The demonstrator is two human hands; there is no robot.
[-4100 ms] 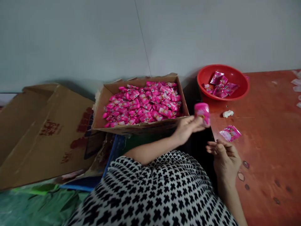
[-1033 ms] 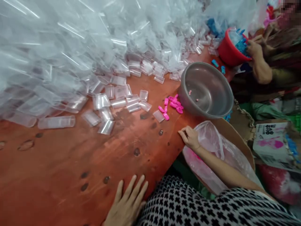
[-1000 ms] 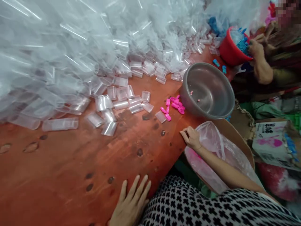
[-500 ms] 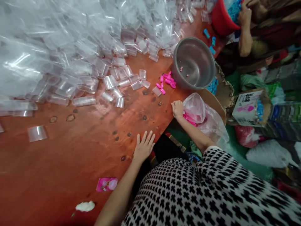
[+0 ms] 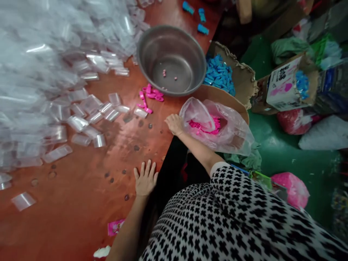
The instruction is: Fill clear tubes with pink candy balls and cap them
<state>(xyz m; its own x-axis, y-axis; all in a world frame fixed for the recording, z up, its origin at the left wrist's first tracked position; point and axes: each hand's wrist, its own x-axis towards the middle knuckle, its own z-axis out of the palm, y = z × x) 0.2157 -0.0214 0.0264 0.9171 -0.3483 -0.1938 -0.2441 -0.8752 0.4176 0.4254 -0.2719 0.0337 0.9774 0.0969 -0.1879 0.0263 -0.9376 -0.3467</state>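
Observation:
Palm down on the reddish-brown table [image 5: 67,217], my left hand [image 5: 146,180] lies flat with its fingers spread and nothing in it. My right hand [image 5: 174,124] rests at the table's edge, fingers slightly bent and apart, holding nothing that I can see. Beside it, a clear plastic bag [image 5: 233,136] with small pink plastic pieces [image 5: 214,125] inside sits in a cardboard box [image 5: 243,110]. More pink pieces [image 5: 153,93] lie on the table beyond the right hand, by a grey metal basin [image 5: 199,69]. A few tiny pink bits [image 5: 164,73] are in the basin.
Clear plastic sleeves [image 5: 78,123] are heaped across the left and far table. Blue pieces [image 5: 220,74] fill a carton beside the basin; several [image 5: 201,15] lie on the table. A printed carton [image 5: 284,85] and bags [image 5: 292,188] stand on the green floor. A pink packet [image 5: 115,227] lies near my left arm.
The view has turned toward the right, so the basin and heap sit further left. Both hands stay on the table in much the same pose. The co-worker's red bucket has mostly left the view.

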